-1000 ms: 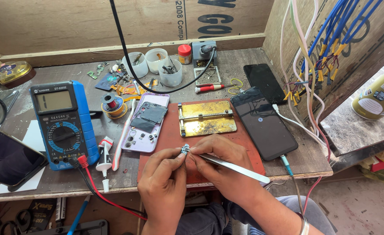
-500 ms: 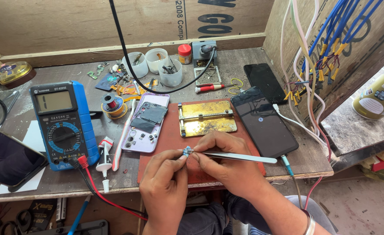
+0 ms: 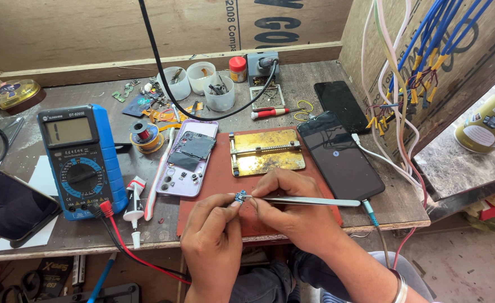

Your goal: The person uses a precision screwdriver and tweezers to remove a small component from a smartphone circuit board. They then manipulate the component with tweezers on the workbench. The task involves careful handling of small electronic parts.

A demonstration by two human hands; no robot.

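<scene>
My right hand (image 3: 292,210) grips silver tweezers (image 3: 309,201) that lie almost level, tips pointing left. The tips pinch a tiny blue component (image 3: 240,196). My left hand (image 3: 212,235) pinches that same small part between thumb and fingertips. Both hands hover over the front edge of a red work mat (image 3: 214,185). An opened purple phone (image 3: 187,159) with exposed boards lies just beyond my left hand. A brass board holder (image 3: 266,151) rests on the mat beyond my right hand.
A blue multimeter (image 3: 82,160) with red and black leads sits at left. A black phone (image 3: 340,154) on a cable lies at right, another dark phone (image 3: 343,104) behind it. White cups (image 3: 200,84), a solder spool (image 3: 143,134), a red screwdriver (image 3: 270,113) and hanging wires (image 3: 410,73) crowd the back.
The tweezers have swung down from a slant to nearly level. Both hands stay together over the mat's front edge, still on the small blue part.
</scene>
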